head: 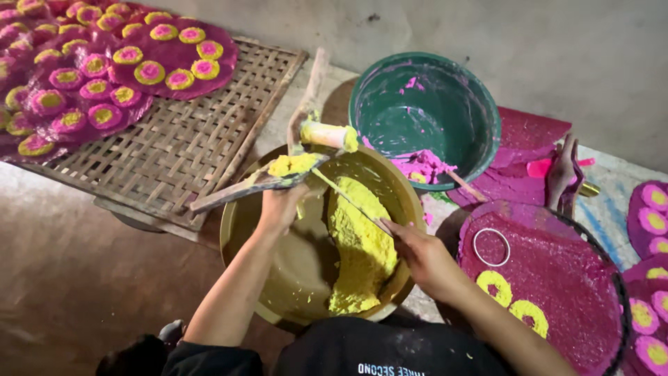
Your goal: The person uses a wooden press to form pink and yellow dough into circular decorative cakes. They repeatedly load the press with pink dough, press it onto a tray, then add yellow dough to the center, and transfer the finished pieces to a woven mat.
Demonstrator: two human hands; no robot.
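Yellow paste [362, 244] heaped in brass-coloured basin [240, 237]. Left hand [280, 207] closed round wooden paddle [257, 182] bearing a yellow lump; right hand [424, 254] pinching thin stick [348, 198]. Beside it, green bowl [459, 90] smeared with pink paste [421, 166]. Magenta tray [557, 278] with yellow rings.

Both bare forearms reach forward from the bottom of the view, elbows bent and angled inward toward each other. The left hand [280, 207] is raised, fingers curled shut in a grip, knuckles facing up. The right hand [424, 256] sits lower, wrist turned inward, fingers pinched closed and pointing left.
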